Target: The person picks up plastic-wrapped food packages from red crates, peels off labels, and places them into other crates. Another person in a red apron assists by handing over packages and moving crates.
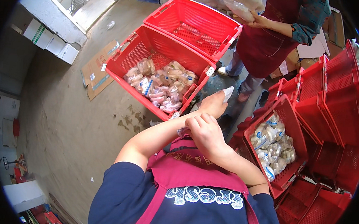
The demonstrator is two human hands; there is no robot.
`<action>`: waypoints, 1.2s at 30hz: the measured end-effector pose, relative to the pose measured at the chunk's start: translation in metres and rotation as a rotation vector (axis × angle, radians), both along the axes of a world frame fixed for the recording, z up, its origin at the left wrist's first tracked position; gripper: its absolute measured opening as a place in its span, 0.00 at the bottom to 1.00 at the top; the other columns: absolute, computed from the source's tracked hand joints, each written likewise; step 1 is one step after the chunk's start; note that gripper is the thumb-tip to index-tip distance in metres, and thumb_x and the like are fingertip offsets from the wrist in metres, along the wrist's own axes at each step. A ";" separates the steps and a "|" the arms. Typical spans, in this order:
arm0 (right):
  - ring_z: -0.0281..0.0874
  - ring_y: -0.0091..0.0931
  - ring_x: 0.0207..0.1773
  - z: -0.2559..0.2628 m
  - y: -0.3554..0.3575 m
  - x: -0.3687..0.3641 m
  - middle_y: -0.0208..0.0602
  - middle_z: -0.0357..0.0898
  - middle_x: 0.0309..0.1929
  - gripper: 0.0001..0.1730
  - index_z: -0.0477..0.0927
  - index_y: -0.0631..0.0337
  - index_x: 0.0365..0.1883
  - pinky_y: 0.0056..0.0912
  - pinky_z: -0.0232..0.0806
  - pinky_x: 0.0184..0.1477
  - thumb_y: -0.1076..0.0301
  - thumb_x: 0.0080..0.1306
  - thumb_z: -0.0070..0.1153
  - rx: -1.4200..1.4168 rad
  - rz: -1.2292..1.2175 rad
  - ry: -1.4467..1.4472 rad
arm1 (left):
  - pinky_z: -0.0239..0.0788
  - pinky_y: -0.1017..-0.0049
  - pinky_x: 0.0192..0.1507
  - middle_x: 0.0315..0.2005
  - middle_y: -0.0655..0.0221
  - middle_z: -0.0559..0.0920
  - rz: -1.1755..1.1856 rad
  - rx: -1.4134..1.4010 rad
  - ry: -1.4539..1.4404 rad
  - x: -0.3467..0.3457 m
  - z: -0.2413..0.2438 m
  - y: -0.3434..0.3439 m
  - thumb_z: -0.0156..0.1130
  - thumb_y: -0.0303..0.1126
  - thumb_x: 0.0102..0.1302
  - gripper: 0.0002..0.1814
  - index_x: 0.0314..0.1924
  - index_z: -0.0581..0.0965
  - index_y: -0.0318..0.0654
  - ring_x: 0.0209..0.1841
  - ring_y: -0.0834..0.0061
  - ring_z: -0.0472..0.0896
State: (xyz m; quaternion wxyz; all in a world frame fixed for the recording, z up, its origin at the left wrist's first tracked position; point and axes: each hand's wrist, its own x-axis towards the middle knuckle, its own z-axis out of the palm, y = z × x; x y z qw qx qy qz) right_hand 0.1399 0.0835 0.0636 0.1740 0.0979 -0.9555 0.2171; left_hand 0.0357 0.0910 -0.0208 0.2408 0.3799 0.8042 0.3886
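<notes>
My left hand [212, 104] reaches forward, holding a small white piece [228, 93], perhaps film or paper. My right hand [205, 133] is closed close to my left forearm, with a small printed clear plastic piece [183, 131] at its fingers. Ahead of me, a red plastic crate [163, 36] holds plastic-bagged pale produce [169, 80], whose kind I cannot tell. An empty red crate [192, 19] adjoins its far side. At my right, a tilted red crate [301, 139] holds more bagged pale produce [271, 143] with blue-and-white labels.
A co-worker in a maroon apron [262, 49] stands ahead at the right, a hand [257, 20] holding a filled plastic bag [244, 4]. Several red crates [339, 101] are stacked at the right. Flattened cardboard [99, 78] lies on the floor; white boxes [51, 42] stand at the left.
</notes>
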 end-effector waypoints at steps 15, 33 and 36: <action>0.70 0.34 0.43 -0.007 0.001 0.007 0.36 0.71 0.37 0.15 0.73 0.59 0.34 0.35 0.63 0.47 0.72 0.45 0.55 -0.011 0.102 0.072 | 0.72 0.72 0.39 0.47 0.59 0.80 0.076 0.103 -0.282 -0.010 -0.029 0.001 0.59 0.31 0.63 0.25 0.60 0.67 0.33 0.36 0.74 0.81; 0.74 0.14 0.36 -0.037 0.007 -0.033 0.27 0.75 0.33 0.19 0.67 0.61 0.40 0.15 0.67 0.36 0.80 0.56 0.64 -1.469 -0.166 -0.399 | 0.67 0.84 0.35 0.32 0.77 0.78 0.408 0.795 -1.135 0.012 0.031 -0.152 0.69 0.36 0.58 0.18 0.45 0.74 0.39 0.32 0.85 0.75; 0.76 0.16 0.35 -0.045 -0.012 -0.052 0.27 0.76 0.32 0.20 0.67 0.61 0.41 0.15 0.68 0.35 0.79 0.56 0.65 -1.429 -0.076 -0.481 | 0.66 0.83 0.35 0.33 0.78 0.78 0.553 0.789 -1.122 0.004 0.022 -0.175 0.68 0.30 0.59 0.14 0.43 0.74 0.40 0.32 0.86 0.74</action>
